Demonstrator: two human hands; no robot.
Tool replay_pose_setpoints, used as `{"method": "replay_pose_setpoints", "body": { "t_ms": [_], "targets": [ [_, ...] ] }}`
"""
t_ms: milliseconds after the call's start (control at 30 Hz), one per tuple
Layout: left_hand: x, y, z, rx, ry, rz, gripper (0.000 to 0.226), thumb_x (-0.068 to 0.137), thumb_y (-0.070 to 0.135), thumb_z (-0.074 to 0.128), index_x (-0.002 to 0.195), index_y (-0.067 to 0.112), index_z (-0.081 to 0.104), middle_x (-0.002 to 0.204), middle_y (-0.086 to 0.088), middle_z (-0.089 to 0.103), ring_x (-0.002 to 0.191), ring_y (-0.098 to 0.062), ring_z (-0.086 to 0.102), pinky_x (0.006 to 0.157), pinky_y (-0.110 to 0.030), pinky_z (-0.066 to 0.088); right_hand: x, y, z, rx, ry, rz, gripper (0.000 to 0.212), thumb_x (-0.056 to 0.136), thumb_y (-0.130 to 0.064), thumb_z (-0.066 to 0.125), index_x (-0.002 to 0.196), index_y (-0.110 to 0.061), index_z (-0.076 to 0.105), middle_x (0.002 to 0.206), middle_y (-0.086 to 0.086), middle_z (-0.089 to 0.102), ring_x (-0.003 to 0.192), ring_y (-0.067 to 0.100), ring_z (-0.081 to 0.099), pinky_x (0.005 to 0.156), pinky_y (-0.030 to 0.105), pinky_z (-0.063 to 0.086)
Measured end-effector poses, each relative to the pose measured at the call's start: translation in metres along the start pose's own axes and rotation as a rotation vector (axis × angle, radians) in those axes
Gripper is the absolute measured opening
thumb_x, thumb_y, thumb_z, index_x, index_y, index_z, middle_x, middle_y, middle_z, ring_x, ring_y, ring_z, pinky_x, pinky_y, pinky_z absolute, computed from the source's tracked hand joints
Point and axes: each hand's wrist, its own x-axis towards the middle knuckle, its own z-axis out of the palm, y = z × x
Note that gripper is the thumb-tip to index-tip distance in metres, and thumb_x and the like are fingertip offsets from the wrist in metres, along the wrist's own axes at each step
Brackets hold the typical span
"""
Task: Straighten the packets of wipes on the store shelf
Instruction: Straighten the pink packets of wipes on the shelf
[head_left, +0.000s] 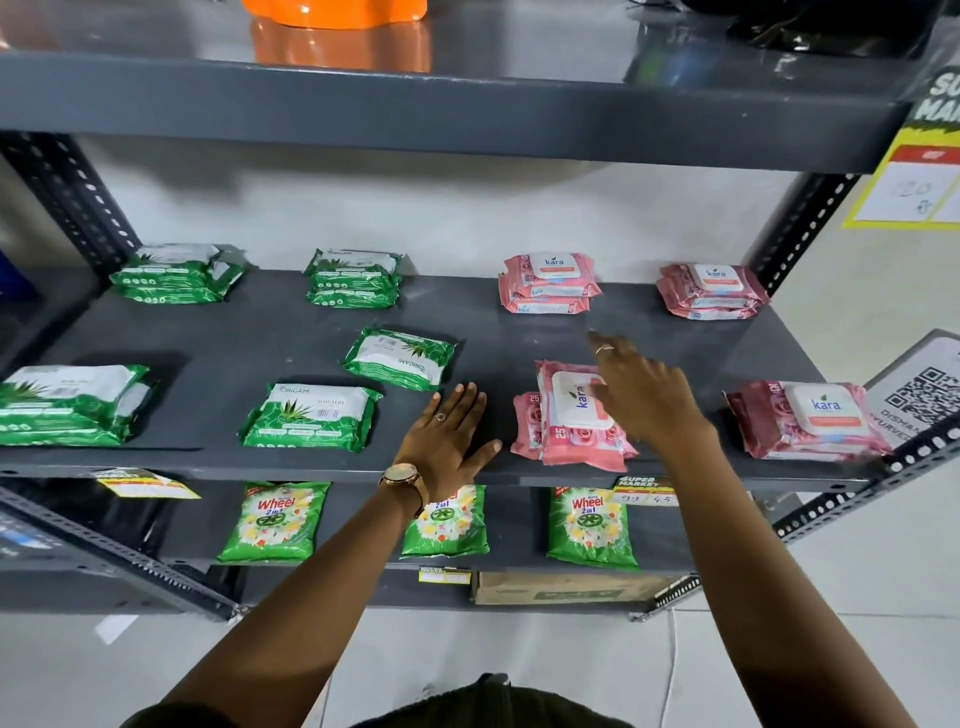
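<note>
Green and pink packets of wipes lie on the grey middle shelf (291, 332). A crooked stack of pink Kara packets (569, 415) sits at the front, turned sideways. My right hand (641, 392) hovers over its right side, fingers spread, holding nothing. My left hand (449, 436) rests flat on the bare shelf just left of that stack. A single green Origami packet (400, 357) lies tilted and reversed behind another green packet (311, 417). Neat stacks stand at the back: green ones (176, 273) (355, 278) and pink ones (548, 283) (712, 291).
A green packet (67, 405) lies at the front left and a pink one (808, 420) at the front right. Wheel detergent bags (272, 522) hang below. An upper shelf (467, 109) overhangs. Slotted uprights (800, 228) flank the shelf.
</note>
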Motion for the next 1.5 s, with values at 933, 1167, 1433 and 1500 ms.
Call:
{"method": "replay_pose_setpoints", "body": {
  "t_ms": [933,1167,1433,1500],
  "targets": [
    [0.001,-0.002,0.001,-0.015,-0.011,-0.007,0.073,0.093,0.059,0.021,0.149,0.014,0.004,0.161,-0.004,0.002,0.146,-0.013,-0.01,0.119,-0.035,-0.009,-0.005,0.01,0.008,0.192,-0.112,-0.067,0.086,0.061,-0.057,0.079,0.13,-0.012,0.052,0.132,0.007,0.06,0.117,0.03,0.058,0.094,0.044,0.049],
    [0.001,0.001,-0.001,-0.002,-0.033,-0.025,0.073,0.093,0.059,0.019,0.15,0.016,0.002,0.161,-0.003,0.001,0.147,-0.013,-0.008,0.122,-0.038,-0.004,-0.016,0.01,0.023,0.252,-0.09,-0.088,0.088,0.072,-0.049,0.074,0.142,-0.011,0.038,0.144,0.008,0.049,0.132,0.028,0.044,0.104,0.042,0.042],
    [-0.001,0.003,-0.006,-0.006,-0.047,-0.024,0.072,0.094,0.059,0.019,0.149,0.016,0.002,0.161,-0.003,0.0,0.147,-0.014,-0.008,0.121,-0.037,-0.004,-0.021,0.013,0.026,0.336,-0.104,-0.087,0.091,0.074,-0.046,0.073,0.146,-0.01,0.031,0.151,0.007,0.038,0.14,0.028,0.033,0.111,0.044,0.036],
    [-0.001,0.004,-0.009,-0.019,-0.048,-0.022,0.072,0.095,0.057,0.022,0.149,0.014,0.002,0.161,-0.005,0.001,0.147,-0.015,-0.007,0.121,-0.035,-0.006,-0.02,0.013,0.024,0.345,-0.126,-0.091,0.097,0.072,-0.054,0.07,0.148,-0.011,0.027,0.154,0.006,0.033,0.145,0.025,0.022,0.114,0.045,0.029]
  ]
}}
